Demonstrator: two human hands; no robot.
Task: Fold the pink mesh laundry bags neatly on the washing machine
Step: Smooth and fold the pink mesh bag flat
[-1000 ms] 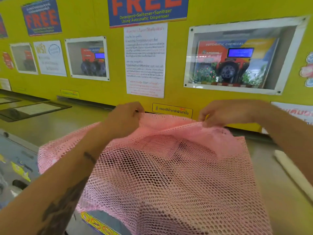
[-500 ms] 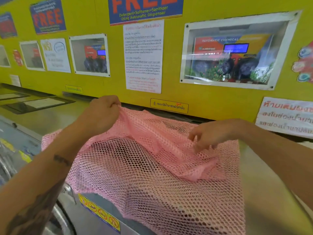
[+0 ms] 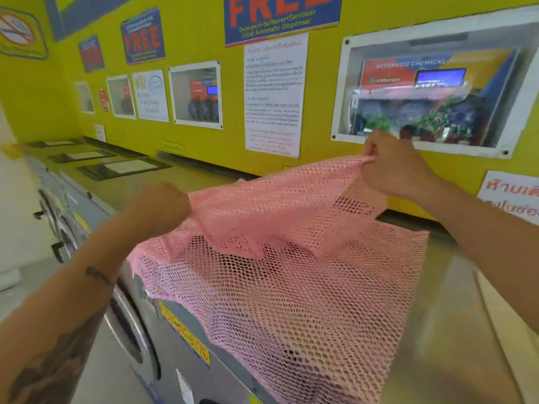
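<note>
Along the yellow wall with its posters stands the washer, and over its steel top the bag lies spread, its near part hanging down the front. The bag looks light, limp and open-meshed, so it should sag and catch on fingers; edges and corners seem the best places to take it. The far edge is lifted off the top. The right hand pinches that edge high up near the wall window, fingers curled on the mesh, and the left hand grips it lower, fist closed round the fabric. Half a second ago both hands were lower and the right one sat close to the bag; now it has risen well above the left
</note>
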